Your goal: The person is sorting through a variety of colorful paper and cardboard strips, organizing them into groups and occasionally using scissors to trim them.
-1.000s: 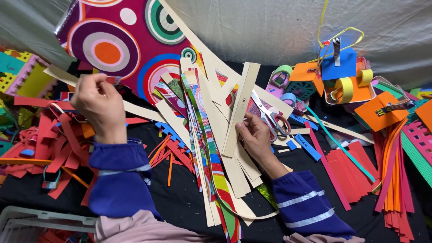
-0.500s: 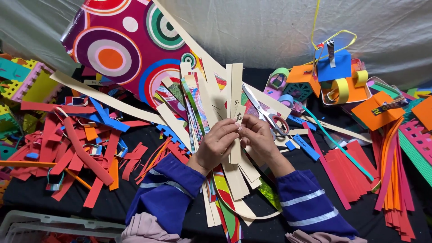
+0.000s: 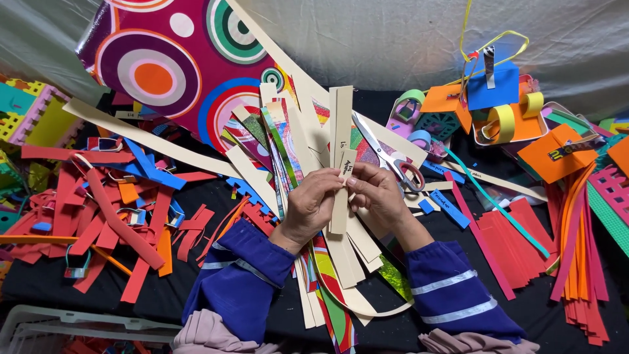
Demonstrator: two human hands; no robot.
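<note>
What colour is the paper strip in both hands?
Cream, with small dark writing; the paper strip shows best in the head view.

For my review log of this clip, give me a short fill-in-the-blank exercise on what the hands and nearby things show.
1. The left hand and right hand together hold a ____-coloured paper strip.
2. The scissors lie to the ____ of the hands.
3. Both sleeves are ____ with pale stripes.

Missing words: cream; right; blue

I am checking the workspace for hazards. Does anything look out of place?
Yes: the scissors lie half buried among loose paper strips, beside the right hand, so they are easy to overlook.
</note>
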